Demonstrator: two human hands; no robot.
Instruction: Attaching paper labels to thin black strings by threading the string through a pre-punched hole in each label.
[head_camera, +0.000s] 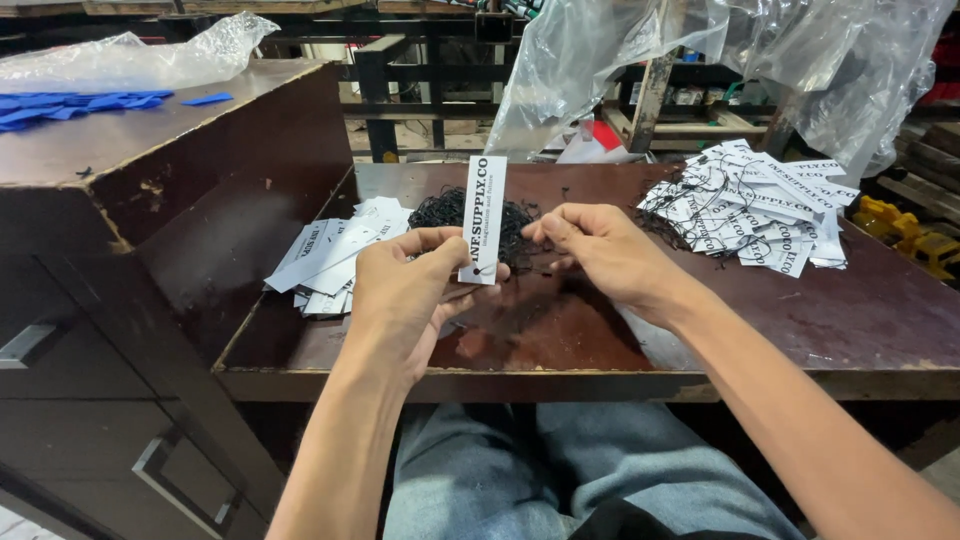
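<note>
My left hand (405, 290) pinches a narrow white paper tag (485, 215) with black print and holds it upright over the dark brown table (800, 320). My right hand (600, 250) sits just to the right of the tag, its fingertips pinched together near a thin black string. Right behind both hands lies a tangled pile of black strings (455, 210). A loose stack of plain white tags (335, 255) lies left of my left hand. At the right sits a heap of white tags with black strings attached (760, 205).
A taller dark cabinet (150, 200) with drawer handles stands at the left, with blue fabric pieces (70, 105) and a clear plastic bag (140, 55) on top. Clear plastic bags (800, 60) hang behind the table. Yellow toy vehicles (915, 240) lie at far right. My jeans-clad legs (560, 470) are under the table.
</note>
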